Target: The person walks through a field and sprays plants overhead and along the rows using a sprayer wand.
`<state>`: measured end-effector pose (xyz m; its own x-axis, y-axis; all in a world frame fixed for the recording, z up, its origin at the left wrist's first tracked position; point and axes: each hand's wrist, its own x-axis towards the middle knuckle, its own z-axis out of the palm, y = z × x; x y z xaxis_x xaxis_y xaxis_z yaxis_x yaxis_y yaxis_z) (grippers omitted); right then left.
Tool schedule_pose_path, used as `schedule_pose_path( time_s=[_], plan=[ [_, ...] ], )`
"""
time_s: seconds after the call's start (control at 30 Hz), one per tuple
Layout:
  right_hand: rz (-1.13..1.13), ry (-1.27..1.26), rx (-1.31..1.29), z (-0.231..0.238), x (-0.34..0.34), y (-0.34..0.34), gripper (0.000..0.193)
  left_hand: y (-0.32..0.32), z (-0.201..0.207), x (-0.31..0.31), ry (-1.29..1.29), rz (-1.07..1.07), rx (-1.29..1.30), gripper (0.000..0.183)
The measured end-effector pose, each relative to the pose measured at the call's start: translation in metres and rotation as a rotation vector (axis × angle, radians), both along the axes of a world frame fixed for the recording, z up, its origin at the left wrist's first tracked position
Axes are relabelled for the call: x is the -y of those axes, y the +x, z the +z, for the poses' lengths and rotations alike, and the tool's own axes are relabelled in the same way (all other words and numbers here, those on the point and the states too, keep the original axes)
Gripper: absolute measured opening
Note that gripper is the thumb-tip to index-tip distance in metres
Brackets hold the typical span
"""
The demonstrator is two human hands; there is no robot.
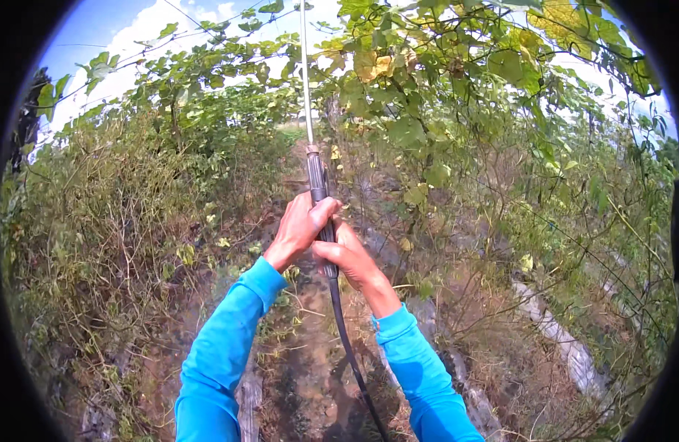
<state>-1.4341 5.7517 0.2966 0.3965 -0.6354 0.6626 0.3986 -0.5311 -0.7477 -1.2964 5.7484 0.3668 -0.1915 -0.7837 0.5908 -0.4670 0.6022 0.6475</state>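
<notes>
Both my hands are wrapped round the ribbed dark handle of a spray wand (316, 174), held upright in front of me. My left hand (301, 224) grips it higher up, with the thumb across the handle. Just below and to the right, my right hand (349, 255) closes round the lower part of the grip. A thin pale metal tube (306, 88) rises from the handle past the top of the view, so its tip is out of sight. From the handle's bottom a black hose (347, 339) curves down between my blue-sleeved forearms.
Leafy climbing vines (420, 96) hang overhead on the right, some leaves yellowed. Dry, tangled plants (118, 228) stand on the left. A bare dirt path (310, 353) runs ahead between rows with strips of greyish plastic sheeting (568, 346). Thin wires cross above.
</notes>
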Motion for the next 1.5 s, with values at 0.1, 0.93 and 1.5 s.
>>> schedule_pose_path(
  time_s=[0.1, 0.93, 1.5],
  plan=[
    [0.235, 0.226, 0.037, -0.030, -0.007, 0.014, 0.028, 0.019, -0.029, -0.019, 0.116, -0.196, -0.127, 0.040],
    [0.905, 0.355, 0.352, 0.001, -0.233, 0.017, 0.056, 0.009, 0.005, -0.304, -0.245, 0.196, 0.042, 0.069],
    [1.184, 0.321, 0.161, 0.061, -0.385, -0.074, 0.056, -0.063, 0.035, -0.458, -0.432, 0.115, -0.124, 0.059]
  ],
)
